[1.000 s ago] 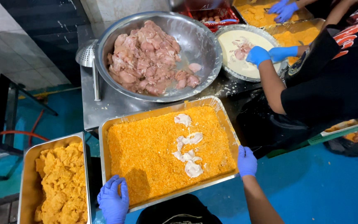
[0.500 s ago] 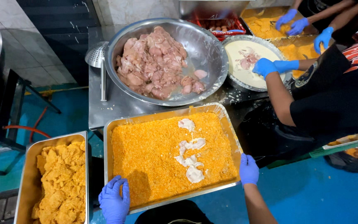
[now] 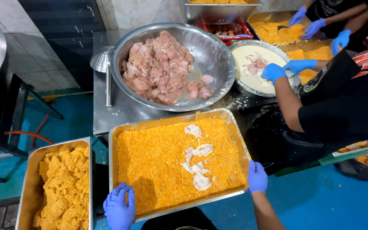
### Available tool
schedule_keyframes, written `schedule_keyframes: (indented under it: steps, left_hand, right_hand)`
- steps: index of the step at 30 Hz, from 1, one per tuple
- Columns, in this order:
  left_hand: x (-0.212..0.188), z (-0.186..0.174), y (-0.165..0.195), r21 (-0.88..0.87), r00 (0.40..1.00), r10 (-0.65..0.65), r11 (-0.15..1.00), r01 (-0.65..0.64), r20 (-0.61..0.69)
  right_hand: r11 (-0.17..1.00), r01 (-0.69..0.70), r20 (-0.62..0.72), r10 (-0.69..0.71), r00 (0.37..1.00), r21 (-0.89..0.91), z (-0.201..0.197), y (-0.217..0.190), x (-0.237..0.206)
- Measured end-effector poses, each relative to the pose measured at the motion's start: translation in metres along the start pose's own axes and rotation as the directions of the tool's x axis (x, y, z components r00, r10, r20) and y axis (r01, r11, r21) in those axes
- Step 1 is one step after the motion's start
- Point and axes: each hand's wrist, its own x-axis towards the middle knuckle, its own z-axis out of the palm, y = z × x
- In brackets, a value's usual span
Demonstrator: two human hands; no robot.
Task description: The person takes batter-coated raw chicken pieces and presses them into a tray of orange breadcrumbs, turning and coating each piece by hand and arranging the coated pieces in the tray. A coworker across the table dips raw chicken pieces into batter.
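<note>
Two blue-gloved hands grip a rectangular steel tray of orange crumbs (image 3: 240, 140) at its near corners.

The left hand (image 3: 119, 207) has its fingers (image 3: 111, 200) closed over the tray's near-left corner; the right hand (image 3: 257, 176) clasps the near-right rim. Several pale battered chicken pieces (image 3: 196, 164) lie in a line on the crumbs (right of centre). The tray sits at the near edge of the steel bench (image 3: 122, 113), just before a large round steel bowl of raw chicken (image 3: 218, 53). A second steel tray of crumbed pieces (image 3: 30, 170) stands to its left. At the bench's right side, another person's gloved hands (image 3: 273, 71) are over a bowl of white batter (image 3: 245, 59).
</note>
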Motion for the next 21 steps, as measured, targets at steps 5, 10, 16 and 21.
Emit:
schedule_keyframes:
  steps: [5, 10, 16, 21]
  left_hand:
    - [0.0, -0.007, 0.004, 0.009, 1.0, 0.008, 1.0, -0.008, 0.003]
    - [0.001, -0.01, 0.007, -0.024, 0.999, 0.031, 0.999, -0.032, -0.017]
    - [0.004, -0.011, 0.009, -0.017, 1.0, 0.019, 1.0, -0.019, 0.002]
    - [0.003, -0.014, 0.012, -0.036, 1.0, 0.017, 0.999, -0.017, -0.006]
  right_hand:
    - [0.999, 0.049, -0.018, -0.049, 0.999, -0.01, -0.001, 0.0, -0.001]
    - [1.0, 0.007, 0.004, -0.007, 1.0, -0.017, -0.001, 0.001, -0.002]
    - [0.998, 0.064, -0.023, -0.063, 0.998, 0.02, 0.003, 0.005, 0.0]
    - [0.998, 0.06, -0.018, -0.059, 0.998, 0.029, 0.002, 0.003, -0.001]
